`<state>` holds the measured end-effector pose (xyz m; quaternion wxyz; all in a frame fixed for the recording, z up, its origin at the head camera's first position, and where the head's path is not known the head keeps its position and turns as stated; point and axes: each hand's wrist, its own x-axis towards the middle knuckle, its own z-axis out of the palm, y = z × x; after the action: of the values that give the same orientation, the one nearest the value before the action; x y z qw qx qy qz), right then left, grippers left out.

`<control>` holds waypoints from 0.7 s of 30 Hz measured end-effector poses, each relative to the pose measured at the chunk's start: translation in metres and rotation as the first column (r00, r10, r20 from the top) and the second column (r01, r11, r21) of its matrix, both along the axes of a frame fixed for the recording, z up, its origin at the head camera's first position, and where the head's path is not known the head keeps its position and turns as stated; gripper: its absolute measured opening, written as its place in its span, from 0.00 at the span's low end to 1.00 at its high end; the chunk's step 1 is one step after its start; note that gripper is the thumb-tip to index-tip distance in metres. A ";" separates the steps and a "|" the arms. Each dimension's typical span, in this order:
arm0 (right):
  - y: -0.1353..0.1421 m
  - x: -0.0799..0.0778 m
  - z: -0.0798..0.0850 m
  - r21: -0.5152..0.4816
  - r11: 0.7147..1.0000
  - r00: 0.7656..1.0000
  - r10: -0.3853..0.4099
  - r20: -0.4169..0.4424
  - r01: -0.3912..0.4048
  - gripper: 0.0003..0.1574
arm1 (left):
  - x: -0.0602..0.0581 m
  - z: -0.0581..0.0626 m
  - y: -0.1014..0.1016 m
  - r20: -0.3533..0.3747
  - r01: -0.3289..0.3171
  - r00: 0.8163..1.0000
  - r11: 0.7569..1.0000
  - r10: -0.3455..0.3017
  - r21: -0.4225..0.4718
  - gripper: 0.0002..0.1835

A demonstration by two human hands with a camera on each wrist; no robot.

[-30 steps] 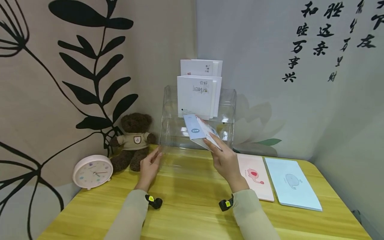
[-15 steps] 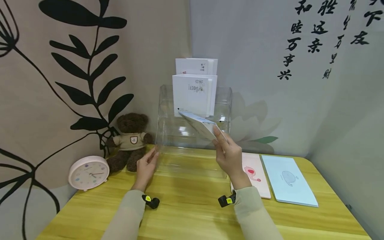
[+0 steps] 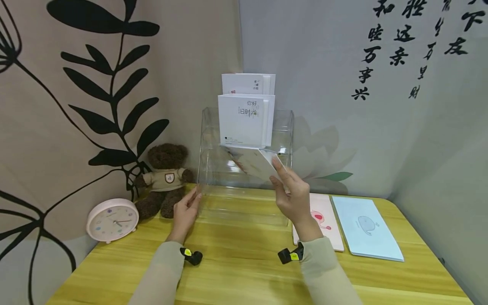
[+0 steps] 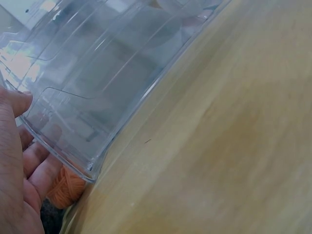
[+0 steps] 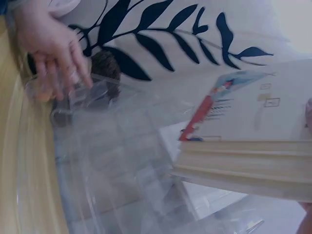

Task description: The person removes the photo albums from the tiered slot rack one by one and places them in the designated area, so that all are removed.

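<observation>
The right hand (image 3: 295, 197) pinches a paper book (image 3: 251, 163); the left hand (image 3: 185, 214) grips the left edge of a glossy, clear plastic rack (image 3: 213, 169). A fuzzy bear (image 3: 165, 180) sits left.

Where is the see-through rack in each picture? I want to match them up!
Head: the see-through rack stands in the middle, partly behind the book in the right hand.
Left wrist: the see-through rack slants across the upper left.
Right wrist: the see-through rack looks turned sideways, from the left side down to the bottom middle.
Shared landmark: the left hand, at the rack's edge in all three.
</observation>
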<state>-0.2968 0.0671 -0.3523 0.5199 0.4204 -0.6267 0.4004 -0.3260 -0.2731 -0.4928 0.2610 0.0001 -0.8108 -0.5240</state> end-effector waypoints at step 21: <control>0.001 0.020 -0.001 -0.032 0.957 0.898 0.281 0.338 -0.287 0.38 | 0.004 -0.001 -0.005 0.077 0.108 0.992 0.994 -0.105 -0.034 0.28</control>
<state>-0.2765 0.0681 -0.3535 0.3364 0.4366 -0.6424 0.5325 -0.3216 -0.2780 -0.4942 0.2022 -0.0284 -0.8286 -0.5213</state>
